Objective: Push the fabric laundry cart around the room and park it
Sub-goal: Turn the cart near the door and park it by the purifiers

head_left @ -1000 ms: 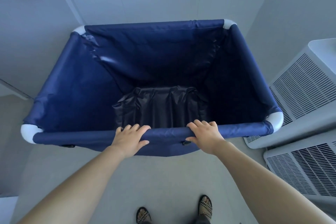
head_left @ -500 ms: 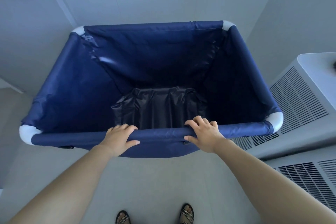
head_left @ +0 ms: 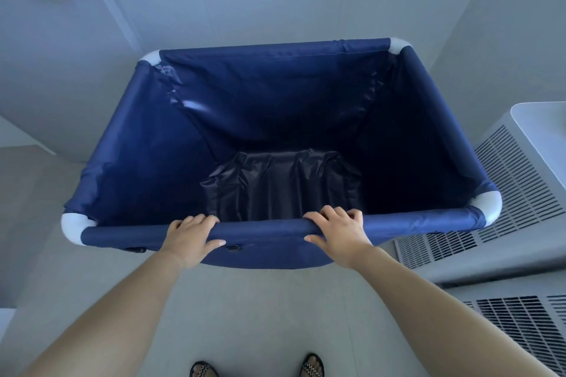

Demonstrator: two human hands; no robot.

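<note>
Head view: the navy blue fabric laundry cart with white corner caps point(head_left: 147, 162) stands on the pale floor point(head_left: 260, 315). Its far end is close to the wall, and its right side sits just beside 2 white vented appliance units point(head_left: 505, 193). Both hands wrap the near rim bar, left hand point(head_left: 191, 237) and right hand point(head_left: 340, 231), fingers curled over it, thumbs under. They're spread apart, probably to keep the steering even. My guess is parking's close, so mind that right corner.
</note>
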